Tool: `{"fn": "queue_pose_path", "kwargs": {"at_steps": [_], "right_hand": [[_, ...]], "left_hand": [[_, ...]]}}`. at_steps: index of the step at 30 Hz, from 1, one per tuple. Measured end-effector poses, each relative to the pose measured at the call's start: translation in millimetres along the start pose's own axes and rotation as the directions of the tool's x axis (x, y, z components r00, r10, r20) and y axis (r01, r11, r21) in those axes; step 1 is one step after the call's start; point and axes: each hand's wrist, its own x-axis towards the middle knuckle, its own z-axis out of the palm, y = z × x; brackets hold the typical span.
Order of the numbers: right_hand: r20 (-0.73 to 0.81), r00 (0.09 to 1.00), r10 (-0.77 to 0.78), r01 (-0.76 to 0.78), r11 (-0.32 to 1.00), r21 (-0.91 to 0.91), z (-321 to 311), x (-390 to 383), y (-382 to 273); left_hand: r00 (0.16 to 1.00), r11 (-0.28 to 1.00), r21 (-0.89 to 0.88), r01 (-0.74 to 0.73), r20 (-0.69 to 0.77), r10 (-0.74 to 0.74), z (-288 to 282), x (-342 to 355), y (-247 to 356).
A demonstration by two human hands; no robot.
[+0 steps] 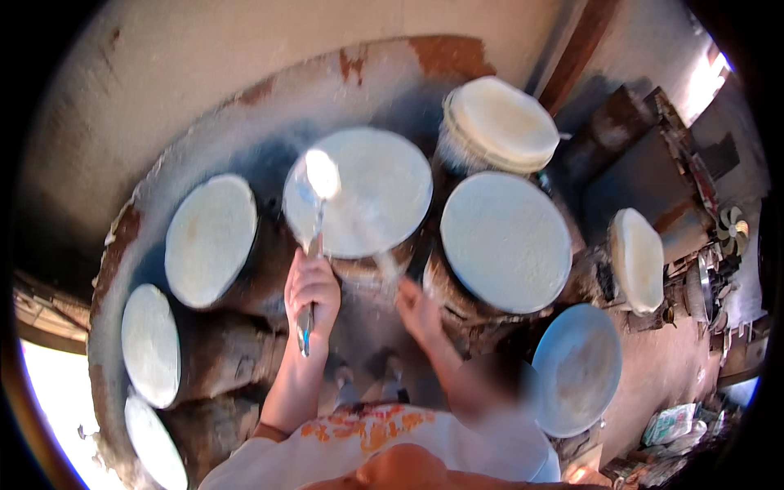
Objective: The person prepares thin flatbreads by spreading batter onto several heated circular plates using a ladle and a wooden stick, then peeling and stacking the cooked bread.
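Observation:
My left hand (pixel 312 290) is wrapped round the handle of a metal ladle (pixel 322 173). Its shiny bowl points away from me, over the left part of a broad pale round surface (pixel 384 192) on a stove-like base. Whether the bowl touches that surface I cannot tell. To the right, my right hand (pixel 419 309) is closed on a pale, narrow tool (pixel 387 265) blurred by motion. The tool reaches toward the near edge of the same round surface; its far end is smeared, so its kind does not show.
Another white-topped round (pixel 506 241) stands close on the right, with a thick pale round stack (pixel 502 126) behind it. More white rounds (pixel 211 241) curve along the left wall. A blue basin (pixel 577 371) is near my right elbow; a small fan (pixel 732 229) sits far right.

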Motion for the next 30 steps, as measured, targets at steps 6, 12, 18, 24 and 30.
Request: {"fn": "queue_pose_path", "kwargs": {"at_steps": [6,12,18,24,30], "right_hand": [[0.09,0.978,-0.188,0.202,0.962,-0.185,9.4,-58.9,-2.4],[0.024,0.925,-0.38,0.38,0.916,-0.13,12.9,-88.9,26.1],[0.468,0.875,-0.126,0.099,0.992,0.083,18.0,-33.2,26.7],[0.968,-0.119,-0.222,-0.136,0.969,0.206,177.9,-270.9,-93.6],[0.854,-0.257,-0.452,0.703,0.519,0.486,310.9,-465.1,-224.1]], "left_hand": [[0.995,0.995,0.084,-0.05,0.089,0.043,30.4,-77.3,-19.5],[0.994,0.991,0.134,-0.015,0.106,0.001,29.9,-149.4,-2.9],[0.918,0.679,0.62,-0.393,0.312,0.246,6.2,-344.1,12.6],[0.464,0.02,0.562,-0.827,0.662,0.588,-21.7,-605.4,-91.4],[-0.367,-0.353,0.746,-0.565,0.156,0.917,-108.7,-811.9,0.0]]}}
